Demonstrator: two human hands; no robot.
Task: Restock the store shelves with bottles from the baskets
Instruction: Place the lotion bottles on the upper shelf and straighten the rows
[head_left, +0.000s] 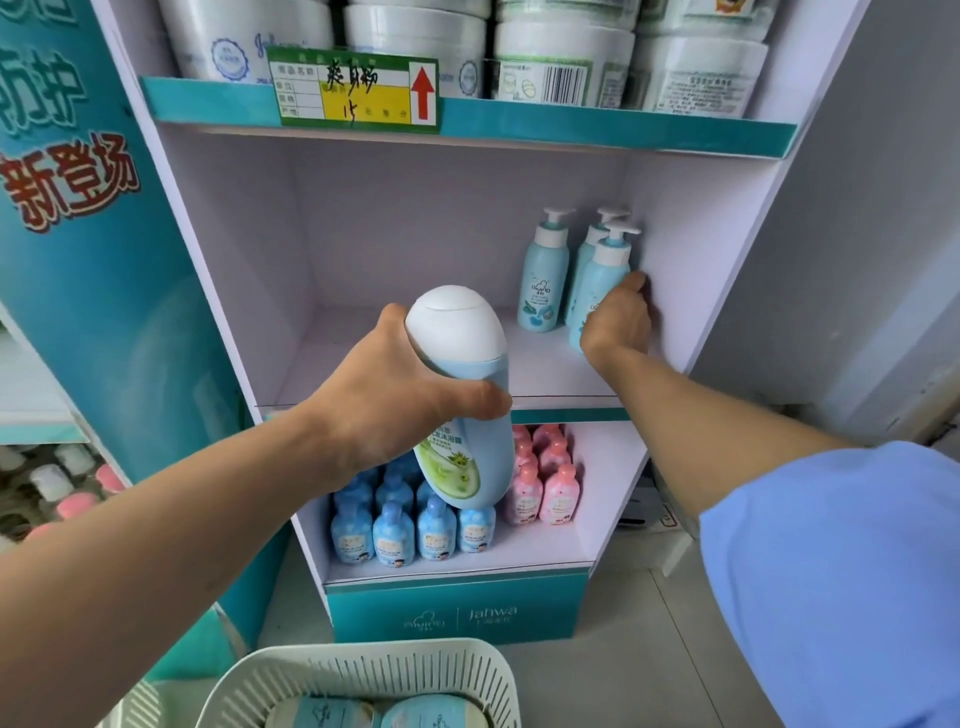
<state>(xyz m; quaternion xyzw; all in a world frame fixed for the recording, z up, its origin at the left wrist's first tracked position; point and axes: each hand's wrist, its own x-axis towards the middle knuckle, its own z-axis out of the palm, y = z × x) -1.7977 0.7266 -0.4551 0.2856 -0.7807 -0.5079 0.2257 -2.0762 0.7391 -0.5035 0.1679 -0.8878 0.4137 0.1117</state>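
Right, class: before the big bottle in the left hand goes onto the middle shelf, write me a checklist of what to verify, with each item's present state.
1. Left hand has firm hold of the big white-capped bottle: ok.
2. Bare space on the middle shelf left of the pump bottles: ok.
3. Right hand off the front pump bottle: not ok, it grips it.
4. Pump bottle beside it standing upright: ok.
5. Big bottle upright for placing: not ok, tilted.
6. More stock in the basket: ok.
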